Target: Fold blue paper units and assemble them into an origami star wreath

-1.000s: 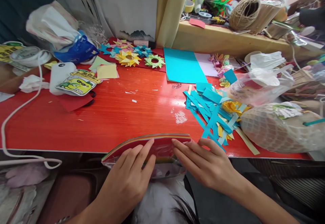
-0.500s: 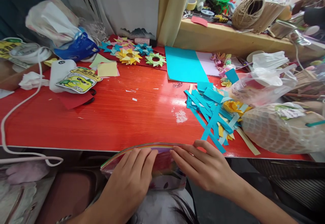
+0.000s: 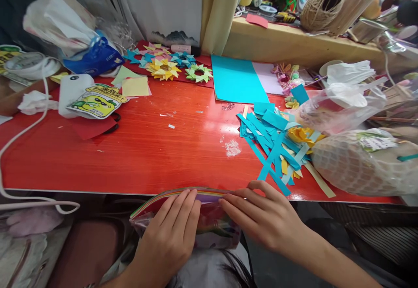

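A clear zip bag (image 3: 214,220) with coloured paper sheets inside lies at the table's front edge, tilted toward my lap. Over its left part rests my left hand (image 3: 174,227), fingers together and curled on the upper edge, thumb hidden. At the bag's upper right edge, my right hand (image 3: 261,214) pinches the rim, its thumb out of sight beneath. Between the two hands a strip of the bag's top shows purple and red paper. Blue paper strips (image 3: 269,144) are heaped on the table just beyond my right hand.
On the red table (image 3: 146,148) lie folded paper stars (image 3: 163,69), a blue sheet (image 3: 237,79), a yellow paper square (image 3: 135,86) and a white device (image 3: 73,94). A net-wrapped bundle (image 3: 352,161) sits at right. A white cable (image 3: 24,131) hangs over the left edge.
My left hand's fingers have shifted slightly left and up along the bag's edge. My right hand keeps nearly the same place. The view has shifted a little.
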A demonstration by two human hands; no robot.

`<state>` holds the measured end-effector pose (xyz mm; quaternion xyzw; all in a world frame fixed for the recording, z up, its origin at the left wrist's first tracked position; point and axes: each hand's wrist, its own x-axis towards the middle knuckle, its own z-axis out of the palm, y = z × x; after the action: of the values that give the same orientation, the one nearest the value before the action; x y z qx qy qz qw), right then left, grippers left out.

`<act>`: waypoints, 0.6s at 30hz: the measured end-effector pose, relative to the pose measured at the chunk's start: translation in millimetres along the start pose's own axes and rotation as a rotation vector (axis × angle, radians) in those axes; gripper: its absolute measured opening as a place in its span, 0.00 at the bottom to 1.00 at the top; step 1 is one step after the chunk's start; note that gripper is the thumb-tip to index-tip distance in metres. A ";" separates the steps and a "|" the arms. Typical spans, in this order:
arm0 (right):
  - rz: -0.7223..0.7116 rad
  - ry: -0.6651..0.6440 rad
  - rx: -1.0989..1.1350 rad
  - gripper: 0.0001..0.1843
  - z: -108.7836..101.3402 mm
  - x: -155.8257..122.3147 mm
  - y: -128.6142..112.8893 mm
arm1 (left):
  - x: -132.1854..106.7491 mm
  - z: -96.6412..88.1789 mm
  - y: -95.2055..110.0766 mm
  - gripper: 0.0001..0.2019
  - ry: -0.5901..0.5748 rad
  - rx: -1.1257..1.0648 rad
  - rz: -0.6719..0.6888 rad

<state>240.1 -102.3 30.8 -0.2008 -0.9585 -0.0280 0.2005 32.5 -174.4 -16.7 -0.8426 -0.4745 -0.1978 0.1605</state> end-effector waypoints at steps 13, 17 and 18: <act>0.472 -0.623 0.955 0.11 8.3 20.4 45.5 | -3.0 6.0 17.0 0.17 0.081 -0.074 0.108; 0.437 -0.651 0.927 0.08 9.1 19.8 40.2 | -1.1 5.3 15.2 0.17 0.071 -0.069 0.135; 0.420 -0.658 0.910 0.07 9.9 19.0 39.0 | -1.1 5.5 14.4 0.17 0.067 -0.070 0.138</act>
<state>236.0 -58.1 28.2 -0.2782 -0.8258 0.4890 -0.0397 45.4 -179.9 -23.2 -0.8712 -0.4025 -0.2311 0.1598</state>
